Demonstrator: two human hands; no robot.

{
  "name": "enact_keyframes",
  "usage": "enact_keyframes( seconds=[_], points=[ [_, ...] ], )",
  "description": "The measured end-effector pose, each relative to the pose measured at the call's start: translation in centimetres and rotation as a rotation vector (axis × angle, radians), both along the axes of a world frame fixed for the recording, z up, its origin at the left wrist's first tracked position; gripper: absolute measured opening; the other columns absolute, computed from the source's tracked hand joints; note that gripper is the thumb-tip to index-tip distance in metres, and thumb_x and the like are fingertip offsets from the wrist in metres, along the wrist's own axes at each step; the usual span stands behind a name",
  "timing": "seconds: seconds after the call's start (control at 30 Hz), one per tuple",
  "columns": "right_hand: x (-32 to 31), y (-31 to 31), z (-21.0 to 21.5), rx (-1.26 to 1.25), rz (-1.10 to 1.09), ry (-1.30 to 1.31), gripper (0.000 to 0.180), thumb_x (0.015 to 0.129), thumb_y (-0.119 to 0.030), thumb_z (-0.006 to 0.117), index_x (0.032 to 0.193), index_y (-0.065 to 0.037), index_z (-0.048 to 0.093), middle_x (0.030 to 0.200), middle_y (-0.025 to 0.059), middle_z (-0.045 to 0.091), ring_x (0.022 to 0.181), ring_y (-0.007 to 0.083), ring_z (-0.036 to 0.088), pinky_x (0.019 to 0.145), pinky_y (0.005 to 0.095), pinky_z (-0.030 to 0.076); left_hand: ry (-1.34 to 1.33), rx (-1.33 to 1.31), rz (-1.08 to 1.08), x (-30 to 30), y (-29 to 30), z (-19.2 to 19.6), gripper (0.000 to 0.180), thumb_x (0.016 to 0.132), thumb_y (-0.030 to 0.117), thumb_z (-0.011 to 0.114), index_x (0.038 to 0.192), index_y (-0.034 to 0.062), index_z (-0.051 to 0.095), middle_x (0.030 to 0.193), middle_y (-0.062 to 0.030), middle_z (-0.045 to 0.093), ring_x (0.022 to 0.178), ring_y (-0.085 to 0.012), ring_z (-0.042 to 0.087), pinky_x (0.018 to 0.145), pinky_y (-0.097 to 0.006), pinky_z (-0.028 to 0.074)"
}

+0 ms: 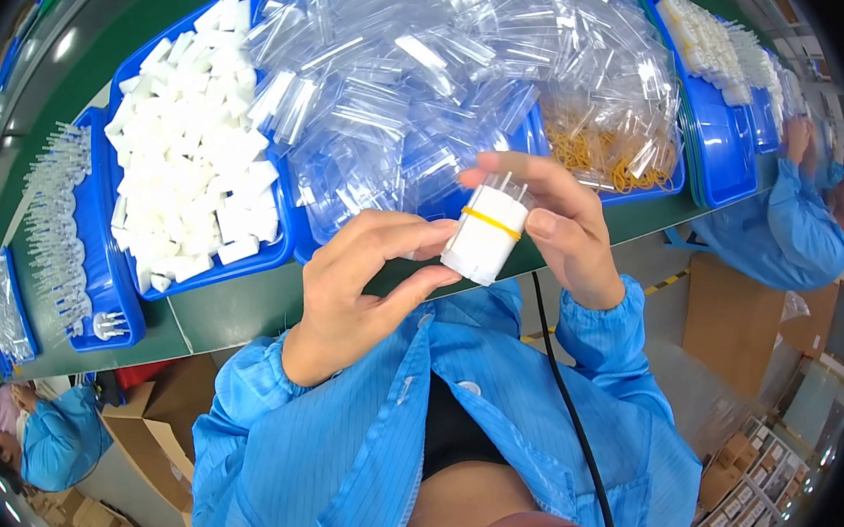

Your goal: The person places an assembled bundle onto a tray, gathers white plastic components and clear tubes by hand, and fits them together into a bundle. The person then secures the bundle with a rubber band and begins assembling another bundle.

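Note:
Between my hands, above the table's near edge, is a white bundle (481, 250) with a yellow rubber band (495, 222) round its middle. Thin clear stems stick up from its top end. My left hand (364, 287) pinches the lower left side with thumb and fingertips. At the upper right, my right hand (567, 226) is curled round the bundle, its thumb against the side and its index finger behind the top. Clear film wraps at least part of the bundle. Behind my hands lie a heap of clear plastic sleeves (368, 108) and loose yellow rubber bands (614, 158).
Left on the green table (246, 314) stand a blue tray of white blocks (192, 153) and a tray of clear-stemmed pieces (62, 225). More blue trays (725, 147) stand right. Co-workers in blue (790, 226) sit to either side. A black cable (567, 401) hangs before me.

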State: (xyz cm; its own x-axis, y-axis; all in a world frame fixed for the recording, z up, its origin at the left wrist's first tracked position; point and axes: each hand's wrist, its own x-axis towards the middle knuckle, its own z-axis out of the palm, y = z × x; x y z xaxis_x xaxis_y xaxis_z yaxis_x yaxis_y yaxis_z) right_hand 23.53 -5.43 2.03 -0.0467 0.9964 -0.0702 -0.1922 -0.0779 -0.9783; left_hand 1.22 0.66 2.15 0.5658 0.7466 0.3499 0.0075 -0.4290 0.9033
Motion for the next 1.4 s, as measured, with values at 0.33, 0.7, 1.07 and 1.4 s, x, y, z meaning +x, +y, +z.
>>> enact_keyframes(
  seconds=[0.33,0.7,1.07,1.4],
  points=[
    [1.5,-1.1,-1.3,0.267,-0.016,0.12,0.051,0.091,-0.017,0.064,0.136,0.004,0.049,0.139,0.0269,0.052,0.123,0.0288,0.057,0.106,0.0422,0.044,-0.128,-0.338,-0.093,1.3,-0.6,-0.4,0.055,0.074,0.003,0.085,0.124,0.0018,0.064,0.113,-0.0121,0.062,0.092,-0.0193,0.067,0.079,-0.029,0.058],
    [1.3,-0.9,-1.8,0.283,-0.008,0.245,0.033,0.088,0.002,0.051,0.121,0.0,0.052,0.138,0.0281,0.052,0.123,0.0346,0.059,0.104,0.0482,0.049,-0.032,-0.09,-0.094,2.3,-0.8,-0.6,0.055,0.071,0.004,0.087,0.122,0.0046,0.064,0.11,-0.0103,0.062,0.09,-0.0177,0.063,0.077,-0.029,0.055],
    [1.3,-0.7,-0.8,0.222,-0.103,0.065,0.049,0.088,-0.007,0.064,0.134,0.0,0.049,0.135,0.0185,0.054,0.116,0.0228,0.06,0.098,0.0375,0.05,-0.041,-0.199,-0.084,2.3,-0.6,-0.2,0.061,0.076,0.005,0.086,0.129,0.0009,0.057,0.111,-0.0116,0.064,0.103,-0.0208,0.066,0.089,-0.032,0.057],
    [-0.1,0.2,1.4,0.387,-0.181,-0.225,0.077,0.077,-0.013,0.083,0.145,-0.003,0.046,0.14,0.0136,0.052,0.115,0.0241,0.058,0.095,0.0347,0.051,-0.25,-1.13,-0.423,2.2,0.3,2.0,0.047,0.097,0.015,0.064,0.137,-0.0021,0.044,0.127,-0.0181,0.062,0.118,-0.0256,0.062,0.098,-0.039,0.053]
  ],
)
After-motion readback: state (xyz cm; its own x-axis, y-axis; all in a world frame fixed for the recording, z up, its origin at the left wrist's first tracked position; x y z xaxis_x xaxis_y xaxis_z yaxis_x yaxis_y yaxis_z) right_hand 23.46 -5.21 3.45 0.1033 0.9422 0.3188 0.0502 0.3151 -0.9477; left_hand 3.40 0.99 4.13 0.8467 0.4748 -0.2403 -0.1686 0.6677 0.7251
